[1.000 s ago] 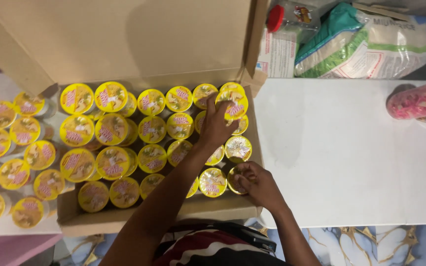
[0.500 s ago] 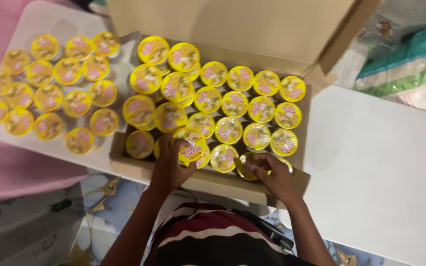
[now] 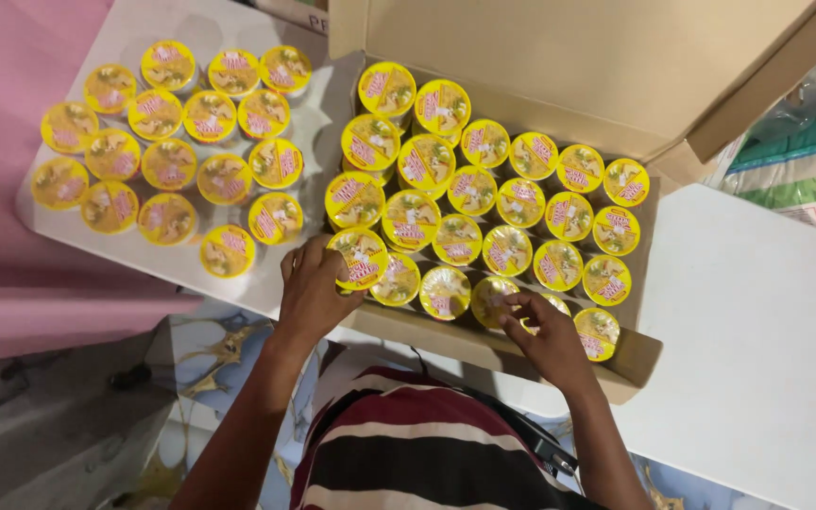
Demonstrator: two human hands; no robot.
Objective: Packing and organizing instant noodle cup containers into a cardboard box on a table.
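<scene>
An open cardboard box on a white table holds several round cups with yellow lids. My left hand grips one yellow-lidded cup at the box's near left corner. At the near edge of the box, my right hand has its fingers on another yellow-lidded cup. Several more cups of the same kind stand in rows on the table to the left of the box.
The box's lid flap stands up at the back. Plastic bags lie at the far right. A pink surface lies left of the table, and patterned floor shows below.
The view has shifted so the box sits more to the right. My left hand has moved from the box's middle to its near left corner and closed on a cup; my right hand stays at the near edge.
</scene>
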